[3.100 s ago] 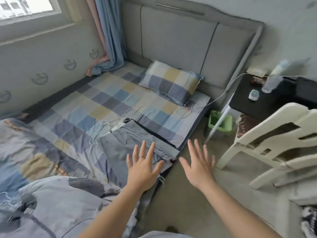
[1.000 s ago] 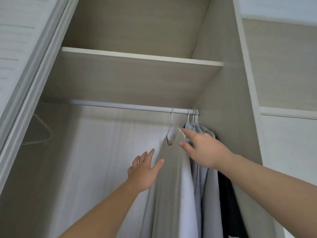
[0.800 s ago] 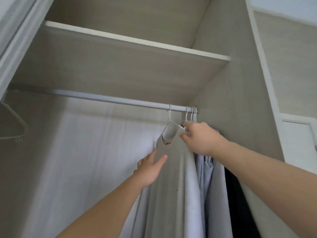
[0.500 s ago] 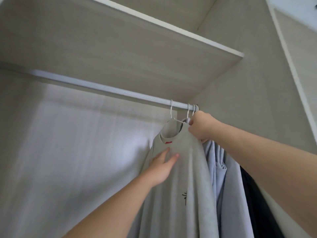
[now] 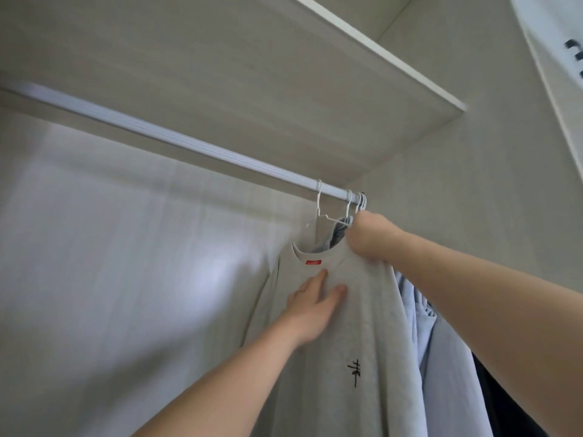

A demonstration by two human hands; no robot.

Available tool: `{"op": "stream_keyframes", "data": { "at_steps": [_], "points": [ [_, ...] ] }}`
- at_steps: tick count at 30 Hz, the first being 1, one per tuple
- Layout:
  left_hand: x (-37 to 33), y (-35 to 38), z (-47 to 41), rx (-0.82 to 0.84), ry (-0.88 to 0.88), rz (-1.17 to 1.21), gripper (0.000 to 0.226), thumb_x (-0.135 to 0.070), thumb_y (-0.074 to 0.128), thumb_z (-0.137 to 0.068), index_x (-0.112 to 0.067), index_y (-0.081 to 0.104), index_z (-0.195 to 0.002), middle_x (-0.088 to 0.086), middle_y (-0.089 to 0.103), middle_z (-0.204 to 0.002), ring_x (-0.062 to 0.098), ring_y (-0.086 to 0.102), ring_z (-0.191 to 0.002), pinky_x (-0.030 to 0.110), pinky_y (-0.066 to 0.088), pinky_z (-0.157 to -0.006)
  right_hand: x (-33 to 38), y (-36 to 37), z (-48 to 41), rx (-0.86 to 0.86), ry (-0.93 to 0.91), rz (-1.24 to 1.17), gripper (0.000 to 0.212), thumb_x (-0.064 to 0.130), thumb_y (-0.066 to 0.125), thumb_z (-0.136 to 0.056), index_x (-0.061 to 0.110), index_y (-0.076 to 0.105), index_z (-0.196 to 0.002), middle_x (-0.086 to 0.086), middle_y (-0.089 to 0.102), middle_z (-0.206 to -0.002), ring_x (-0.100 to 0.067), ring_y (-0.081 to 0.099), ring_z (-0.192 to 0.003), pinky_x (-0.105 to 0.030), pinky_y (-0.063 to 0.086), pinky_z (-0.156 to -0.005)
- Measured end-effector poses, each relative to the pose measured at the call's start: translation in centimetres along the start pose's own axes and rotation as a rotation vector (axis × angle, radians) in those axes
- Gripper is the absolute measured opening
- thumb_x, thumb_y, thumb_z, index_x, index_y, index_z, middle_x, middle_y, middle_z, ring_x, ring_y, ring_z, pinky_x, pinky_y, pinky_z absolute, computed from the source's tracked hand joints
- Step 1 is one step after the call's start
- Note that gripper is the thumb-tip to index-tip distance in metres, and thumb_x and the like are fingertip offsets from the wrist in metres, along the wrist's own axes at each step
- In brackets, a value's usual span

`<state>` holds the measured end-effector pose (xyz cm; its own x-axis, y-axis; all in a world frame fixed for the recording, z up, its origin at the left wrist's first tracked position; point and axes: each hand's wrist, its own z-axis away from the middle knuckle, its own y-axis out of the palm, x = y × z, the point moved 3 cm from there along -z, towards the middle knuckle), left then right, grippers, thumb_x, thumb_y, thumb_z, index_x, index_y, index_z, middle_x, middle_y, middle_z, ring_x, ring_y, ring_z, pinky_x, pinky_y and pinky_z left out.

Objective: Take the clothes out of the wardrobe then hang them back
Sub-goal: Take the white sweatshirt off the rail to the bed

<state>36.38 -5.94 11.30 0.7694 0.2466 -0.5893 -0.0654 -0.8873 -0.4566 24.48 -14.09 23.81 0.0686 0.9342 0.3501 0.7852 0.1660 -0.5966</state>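
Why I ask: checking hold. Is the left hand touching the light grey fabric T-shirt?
Touching. Head view: left hand lies flat on the grey T-shirt below its collar.

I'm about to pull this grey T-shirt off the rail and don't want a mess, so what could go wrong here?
The right hand grips the grey T-shirt by its cloth, not the white hanger, whose hook is on the rail; tugging may stretch the collar. The neighbouring hangers crowd right beside it, so one could snag and drop.
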Motion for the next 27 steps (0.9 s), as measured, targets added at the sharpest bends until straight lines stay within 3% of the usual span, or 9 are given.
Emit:
{"op": "stream_keyframes", "data": {
  "at_steps": [3, 7, 12, 15, 19, 27],
  "points": [
    [0.2, -0.3, 0.2, -0.001, -0.009, 0.009, 0.095, -0.081, 0.034, -0.073, -0.039, 0.018, -0.158, -0.010, 0.020, -0.165, 0.020, 0.017, -0.153, 0.042, 0.017, -0.124, -0.1, 0.1, 0.2, -0.121, -0.043, 0.109, 0.025, 0.014, 0.039, -0.096, 0.005, 0.055, -0.113, -0.019, 0.059, -0.122, -0.037, 0.057, -0.105, -0.034, 0.041, -0.078],
    [0.5, -0.3, 0.5, 0.010, 0.008, -0.012, 0.079, -0.070, 0.042, -0.091, -0.038, 0.016, -0.159, -0.009, 0.017, -0.166, 0.020, 0.014, -0.153, 0.043, 0.015, -0.124, -0.7, 0.5, 0.8, -0.261, -0.064, 0.186, 0.026, 0.014, 0.039, -0.096, 0.006, 0.058, -0.112, -0.019, 0.059, -0.117, -0.039, 0.058, -0.104, -0.035, 0.037, -0.075],
    [-0.2, -1.0, 0.8, -0.004, 0.009, 0.035, 0.105, -0.087, 0.033, -0.064, -0.041, 0.018, -0.157, -0.011, 0.018, -0.166, 0.017, 0.014, -0.153, 0.043, 0.015, -0.125, -0.4, 0.7, 1.0, -0.330, -0.079, 0.143, 0.027, 0.015, 0.037, -0.096, 0.006, 0.058, -0.112, -0.021, 0.059, -0.114, -0.041, 0.057, -0.104, -0.036, 0.036, -0.075],
    [-0.5, -1.6, 0.7, -0.038, 0.048, 0.035, 0.094, -0.081, 0.035, -0.074, -0.040, 0.018, -0.157, -0.008, 0.016, -0.166, 0.018, 0.013, -0.153, 0.042, 0.014, -0.125, -0.3, -0.4, 0.9, -0.403, -0.112, 0.096, 0.025, 0.021, 0.036, -0.098, 0.009, 0.056, -0.106, -0.021, 0.061, -0.109, -0.040, 0.055, -0.093, -0.038, 0.037, -0.073],
    [-1.6, -2.3, 0.9, -0.186, 0.129, -0.162, 0.071, -0.067, 0.038, -0.096, -0.042, 0.012, -0.157, -0.007, 0.005, -0.168, 0.022, 0.006, -0.154, 0.044, 0.012, -0.124, -1.6, -2.5, 1.7, -0.472, -0.147, 0.097, 0.024, 0.030, 0.034, -0.100, 0.013, 0.048, -0.089, -0.021, 0.060, -0.101, -0.034, 0.044, -0.080, -0.037, 0.036, -0.070],
    [-7.8, -2.2, 3.7, -0.516, 0.255, -0.303, 0.066, -0.057, 0.032, -0.100, -0.038, 0.007, -0.158, -0.003, -0.003, -0.169, 0.025, -0.004, -0.154, 0.046, 0.003, -0.123, -7.9, -11.3, 6.7, -0.640, -0.150, 0.302, 0.034, 0.044, 0.032, -0.101, 0.017, 0.053, -0.094, -0.017, 0.064, -0.098, -0.040, 0.057, -0.091, -0.037, 0.035, -0.068]
  ]
}}
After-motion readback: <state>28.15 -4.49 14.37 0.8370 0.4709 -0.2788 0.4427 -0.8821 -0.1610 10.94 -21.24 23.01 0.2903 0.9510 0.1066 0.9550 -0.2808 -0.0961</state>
